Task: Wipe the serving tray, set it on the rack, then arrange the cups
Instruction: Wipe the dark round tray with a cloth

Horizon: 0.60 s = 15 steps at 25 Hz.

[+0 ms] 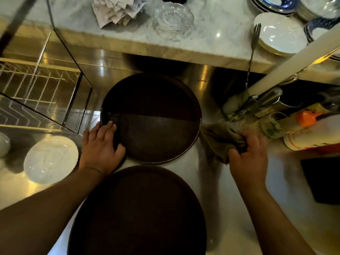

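Left hand [100, 146] flat on tray [156, 129] rim, right hand [248, 153] — gripping cloth [219, 138]

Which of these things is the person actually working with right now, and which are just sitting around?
In use: far round tray, steadied by left hand; cloth, bunched in right hand.

Lying about: near round tray, white plate, glass dishes, fork, orange-capped bottle.

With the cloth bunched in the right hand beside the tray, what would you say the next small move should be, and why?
Probably bring the cloth left onto the far tray and start wiping: the right hand holds it just off the rim, while the left hand already steadies the tray's edge.
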Motion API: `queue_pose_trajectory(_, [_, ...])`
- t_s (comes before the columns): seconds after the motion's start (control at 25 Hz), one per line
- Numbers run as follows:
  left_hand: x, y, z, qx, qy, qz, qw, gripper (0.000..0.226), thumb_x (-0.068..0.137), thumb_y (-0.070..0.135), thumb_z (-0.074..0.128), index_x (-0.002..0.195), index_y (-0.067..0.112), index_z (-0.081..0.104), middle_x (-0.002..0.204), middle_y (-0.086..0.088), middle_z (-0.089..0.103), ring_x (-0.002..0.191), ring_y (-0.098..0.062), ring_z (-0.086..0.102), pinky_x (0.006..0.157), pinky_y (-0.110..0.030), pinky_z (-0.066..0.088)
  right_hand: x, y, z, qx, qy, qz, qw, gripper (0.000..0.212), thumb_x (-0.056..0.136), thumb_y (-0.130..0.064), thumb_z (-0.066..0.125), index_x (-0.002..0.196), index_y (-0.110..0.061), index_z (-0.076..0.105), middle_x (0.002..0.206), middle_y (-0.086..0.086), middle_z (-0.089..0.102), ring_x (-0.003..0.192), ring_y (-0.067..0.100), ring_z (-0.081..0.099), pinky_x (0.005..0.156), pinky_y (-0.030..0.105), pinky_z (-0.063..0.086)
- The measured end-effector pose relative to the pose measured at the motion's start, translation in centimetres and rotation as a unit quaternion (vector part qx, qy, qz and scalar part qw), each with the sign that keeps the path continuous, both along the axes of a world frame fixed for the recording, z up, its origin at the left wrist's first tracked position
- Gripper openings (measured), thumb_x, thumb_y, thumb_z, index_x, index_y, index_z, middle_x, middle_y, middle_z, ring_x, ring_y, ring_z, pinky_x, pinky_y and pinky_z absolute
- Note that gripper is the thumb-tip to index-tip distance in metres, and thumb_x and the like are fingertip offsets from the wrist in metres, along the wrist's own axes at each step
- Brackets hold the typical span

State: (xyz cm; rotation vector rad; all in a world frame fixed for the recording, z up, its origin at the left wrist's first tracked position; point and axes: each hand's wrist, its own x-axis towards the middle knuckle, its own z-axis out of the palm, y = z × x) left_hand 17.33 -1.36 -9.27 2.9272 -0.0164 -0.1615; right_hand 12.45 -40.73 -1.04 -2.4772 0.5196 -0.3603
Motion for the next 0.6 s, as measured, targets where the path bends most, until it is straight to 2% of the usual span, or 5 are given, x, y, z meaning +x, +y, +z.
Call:
queue_pose_trajectory(0.12, [0.1, -0.1, 0.1, 0.001, 0.004, 0.000, 1.000, 0.079, 0.085, 0.052, 0.038, 0.152, 0.011, 0.043, 0.161, -0.013, 0.041, 0.152, -0.036, 0.026, 0.126, -0.058, 0.010, -1.9, 0.0, -1.4, -0.092, 0.109, 0.022, 0.990, 0.050, 0.077, -0.019, 0.074, 0.125, -0.025, 0.058, 0.119, 0.006, 0.049, 0.102, 0.022, 0.049, 0.075, 0.032, 0.044])
queue_pose_trajectory(0.24, [0.1, 0.0, 0.1, 0.004, 0.006, -0.001, 1.000, 0.079, 0.084, 0.052, 0.038, 0.152, 0.011, 0.043, 0.161, -0.012, 0.041, 0.152, -0.036, 0.027, 0.126, -0.058, 0.011, -3.5, 1.3, -2.5, -0.169, 0.243, 0.096, 0.950, 0.054, 0.082, -0.037, 0.073, 0.132, -0.022, 0.059, 0.126, 0.014, 0.048, 0.110, 0.033, 0.049, 0.089, 0.044, 0.051])
queue_pose_trajectory(0.4, [0.0, 0.1, -0.1, 0.000, 0.003, -0.002, 1.000, 0.078, 0.086, 0.053, 0.035, 0.151, 0.012, 0.044, 0.160, -0.012, 0.043, 0.152, -0.036, 0.028, 0.125, -0.060, 0.012, -3.3, 3.3, -1.5, -0.195, 0.202, 0.089, 0.956, 0.058, 0.081, -0.060, 0.055, 0.132, -0.035, 0.053, 0.127, 0.009, 0.049, 0.118, 0.031, 0.043, 0.097, 0.049, 0.047])
queue_pose_trajectory(0.48, [-0.1, 0.2, 0.1, -0.009, 0.009, -0.005, 1.000, 0.077, 0.088, 0.055, 0.034, 0.154, 0.015, 0.041, 0.163, -0.009, 0.039, 0.153, -0.034, 0.024, 0.126, -0.060, 0.011, -1.7, 5.6, -0.8, -0.171, 0.144, 0.101, 0.969, 0.056, 0.083, -0.056, 0.056, 0.135, -0.036, 0.050, 0.133, 0.005, 0.050, 0.123, 0.028, 0.044, 0.098, 0.049, 0.048])
queue_pose_trajectory(0.6, [-0.2, 0.5, 0.7, -0.043, 0.034, 0.000, 0.998, 0.079, 0.090, 0.058, 0.041, 0.158, 0.020, 0.032, 0.169, -0.005, 0.027, 0.156, -0.029, 0.017, 0.126, -0.055, 0.008, 2.1, 8.7, -0.6, -0.033, 0.174, 0.103, 0.979, 0.064, 0.088, -0.042, 0.062, 0.147, -0.037, 0.038, 0.148, 0.004, 0.046, 0.127, 0.025, 0.053, 0.095, 0.040, 0.050])
